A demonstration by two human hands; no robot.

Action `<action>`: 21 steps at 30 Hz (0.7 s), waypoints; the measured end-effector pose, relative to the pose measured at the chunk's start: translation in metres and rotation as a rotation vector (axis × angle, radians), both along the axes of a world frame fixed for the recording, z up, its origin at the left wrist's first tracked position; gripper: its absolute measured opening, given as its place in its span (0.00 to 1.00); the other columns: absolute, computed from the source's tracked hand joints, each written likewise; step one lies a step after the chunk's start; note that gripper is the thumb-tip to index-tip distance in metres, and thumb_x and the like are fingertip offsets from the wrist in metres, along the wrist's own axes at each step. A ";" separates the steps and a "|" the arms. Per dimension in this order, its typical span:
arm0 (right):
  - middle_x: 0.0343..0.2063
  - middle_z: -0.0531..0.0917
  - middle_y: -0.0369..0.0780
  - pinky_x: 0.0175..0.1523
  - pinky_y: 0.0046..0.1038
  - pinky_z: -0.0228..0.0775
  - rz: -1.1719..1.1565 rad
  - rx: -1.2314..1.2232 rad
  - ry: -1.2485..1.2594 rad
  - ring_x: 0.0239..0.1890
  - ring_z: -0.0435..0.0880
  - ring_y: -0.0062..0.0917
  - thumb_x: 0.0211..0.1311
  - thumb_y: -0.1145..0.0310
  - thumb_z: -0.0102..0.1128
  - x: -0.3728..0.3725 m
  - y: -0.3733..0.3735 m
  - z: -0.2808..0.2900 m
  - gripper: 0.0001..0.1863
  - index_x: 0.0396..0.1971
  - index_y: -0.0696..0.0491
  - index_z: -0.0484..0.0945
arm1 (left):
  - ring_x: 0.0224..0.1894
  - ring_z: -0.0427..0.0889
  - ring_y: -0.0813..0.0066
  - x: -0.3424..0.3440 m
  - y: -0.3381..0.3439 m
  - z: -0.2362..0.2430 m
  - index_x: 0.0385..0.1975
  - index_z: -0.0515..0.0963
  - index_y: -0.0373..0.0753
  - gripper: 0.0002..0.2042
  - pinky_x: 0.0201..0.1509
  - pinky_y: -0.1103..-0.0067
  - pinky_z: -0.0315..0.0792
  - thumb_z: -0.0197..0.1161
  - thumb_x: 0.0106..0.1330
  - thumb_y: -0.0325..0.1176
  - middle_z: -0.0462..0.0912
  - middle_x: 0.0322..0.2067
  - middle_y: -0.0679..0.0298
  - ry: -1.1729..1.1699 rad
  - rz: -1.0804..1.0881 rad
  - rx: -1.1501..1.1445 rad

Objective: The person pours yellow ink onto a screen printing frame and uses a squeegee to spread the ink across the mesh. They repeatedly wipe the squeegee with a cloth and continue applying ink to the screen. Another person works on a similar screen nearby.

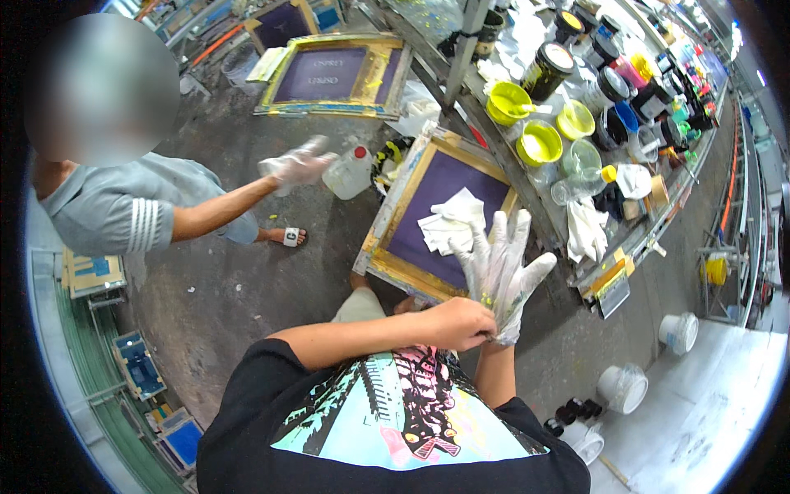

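Note:
My left hand (461,323) is bare and reaches across my body, its fingers pinching the cuff of a thin translucent plastic glove (508,328) at my right wrist. The glove covers my right hand (504,270), which is raised with its fingers spread and nothing in them; yellow smears mark it near the wrist. Just beyond stands a tilted screen-printing frame (381,239) with purple mesh. Crumpled white wipes (453,221) lie against that mesh, partly behind my gloved fingers.
A bench (539,193) at the right carries yellow ink tubs (539,143), jars and white rags (586,230). To the left, a person (140,206) extends a gloved hand near a clear jug (349,173). Another screen frame (329,74) lies behind; white buckets (623,389) stand lower right.

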State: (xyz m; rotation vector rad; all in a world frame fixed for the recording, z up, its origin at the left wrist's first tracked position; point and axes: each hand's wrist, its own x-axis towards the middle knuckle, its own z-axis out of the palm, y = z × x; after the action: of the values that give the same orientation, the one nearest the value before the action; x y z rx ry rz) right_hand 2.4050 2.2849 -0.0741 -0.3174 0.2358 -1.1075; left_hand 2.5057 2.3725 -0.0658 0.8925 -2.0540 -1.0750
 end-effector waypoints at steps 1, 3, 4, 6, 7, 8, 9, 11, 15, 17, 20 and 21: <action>0.81 0.44 0.36 0.73 0.67 0.46 -0.082 -0.020 0.116 0.80 0.45 0.48 0.63 0.23 0.46 -0.006 -0.006 -0.009 0.51 0.80 0.30 0.43 | 0.42 0.85 0.54 0.002 -0.009 -0.002 0.36 0.83 0.37 0.08 0.47 0.64 0.79 0.67 0.57 0.29 0.84 0.36 0.57 -0.009 -0.013 -0.021; 0.80 0.45 0.40 0.74 0.60 0.50 -0.221 -0.079 0.403 0.80 0.46 0.41 0.67 0.42 0.63 -0.008 -0.014 -0.016 0.50 0.81 0.36 0.44 | 0.43 0.84 0.54 0.007 -0.019 -0.019 0.34 0.82 0.36 0.08 0.48 0.64 0.79 0.67 0.55 0.28 0.84 0.37 0.57 -0.048 -0.035 -0.067; 0.77 0.56 0.45 0.76 0.49 0.53 -0.286 -0.033 0.653 0.78 0.54 0.39 0.65 0.54 0.68 -0.001 -0.016 -0.016 0.46 0.78 0.45 0.53 | 0.43 0.85 0.57 0.011 -0.021 -0.031 0.34 0.83 0.37 0.09 0.47 0.65 0.78 0.69 0.53 0.29 0.85 0.37 0.59 -0.176 -0.065 -0.126; 0.72 0.67 0.47 0.76 0.38 0.56 -0.178 -0.156 1.158 0.75 0.62 0.36 0.57 0.66 0.72 0.000 -0.037 -0.074 0.43 0.74 0.49 0.64 | 0.42 0.85 0.62 0.021 -0.030 -0.045 0.37 0.83 0.38 0.11 0.46 0.68 0.76 0.68 0.54 0.31 0.84 0.37 0.61 -0.428 -0.160 -0.194; 0.70 0.69 0.48 0.76 0.34 0.57 -0.146 -0.456 1.375 0.74 0.64 0.39 0.52 0.67 0.74 0.005 -0.055 -0.101 0.44 0.72 0.50 0.67 | 0.42 0.85 0.63 0.029 -0.032 -0.049 0.39 0.83 0.37 0.12 0.46 0.69 0.76 0.67 0.55 0.31 0.84 0.37 0.61 -0.515 -0.170 -0.195; 0.69 0.71 0.50 0.76 0.30 0.57 -0.097 -0.766 1.577 0.73 0.66 0.42 0.46 0.69 0.76 0.011 -0.074 -0.124 0.45 0.70 0.50 0.70 | 0.42 0.85 0.64 0.037 -0.035 -0.054 0.41 0.83 0.37 0.13 0.45 0.70 0.76 0.66 0.56 0.31 0.84 0.37 0.61 -0.603 -0.176 -0.198; 0.71 0.68 0.50 0.76 0.35 0.56 -0.061 -0.907 1.827 0.74 0.64 0.44 0.44 0.69 0.76 0.023 -0.088 -0.142 0.48 0.72 0.48 0.68 | 0.42 0.85 0.65 0.048 -0.037 -0.060 0.43 0.83 0.37 0.14 0.45 0.71 0.75 0.65 0.57 0.32 0.84 0.37 0.61 -0.689 -0.185 -0.205; 0.77 0.58 0.47 0.78 0.49 0.51 0.308 -1.073 2.302 0.78 0.55 0.47 0.42 0.63 0.77 0.060 -0.107 -0.124 0.54 0.75 0.41 0.62 | 0.44 0.85 0.64 0.077 -0.031 -0.074 0.47 0.82 0.36 0.16 0.46 0.68 0.76 0.64 0.59 0.33 0.85 0.38 0.58 -0.755 -0.229 -0.110; 0.72 0.64 0.47 0.70 0.43 0.66 0.450 -1.158 2.375 0.74 0.62 0.45 0.43 0.56 0.76 0.069 -0.113 -0.156 0.52 0.73 0.42 0.64 | 0.47 0.86 0.59 0.161 -0.050 -0.085 0.53 0.80 0.35 0.21 0.49 0.65 0.78 0.67 0.60 0.36 0.86 0.43 0.54 -0.749 -0.298 0.075; 0.65 0.73 0.46 0.66 0.43 0.71 0.612 -1.042 2.404 0.69 0.71 0.40 0.44 0.52 0.78 0.074 -0.102 -0.172 0.52 0.73 0.41 0.64 | 0.50 0.85 0.53 0.230 -0.071 -0.100 0.58 0.79 0.37 0.23 0.51 0.64 0.78 0.68 0.62 0.36 0.86 0.48 0.55 -0.534 -0.179 0.244; 0.35 0.87 0.47 0.42 0.40 0.80 0.456 -0.912 2.214 0.39 0.88 0.39 0.53 0.56 0.73 0.061 -0.077 -0.200 0.37 0.64 0.49 0.73 | 0.51 0.84 0.53 0.267 -0.102 -0.110 0.60 0.78 0.38 0.24 0.52 0.65 0.78 0.69 0.64 0.36 0.86 0.51 0.55 -0.278 0.002 0.325; 0.23 0.85 0.47 0.34 0.41 0.78 0.468 -0.722 2.291 0.27 0.87 0.39 0.55 0.59 0.72 0.056 -0.064 -0.223 0.25 0.52 0.52 0.81 | 0.51 0.84 0.54 0.277 -0.118 -0.110 0.60 0.78 0.38 0.24 0.53 0.65 0.78 0.69 0.65 0.36 0.85 0.52 0.54 -0.188 0.061 0.314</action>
State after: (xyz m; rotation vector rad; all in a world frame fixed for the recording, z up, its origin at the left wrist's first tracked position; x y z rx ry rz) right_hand 2.4607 2.2204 -0.2973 -2.0875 1.6401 0.1999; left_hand 2.7824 2.2545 -0.1755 1.2462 -2.0224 -1.3482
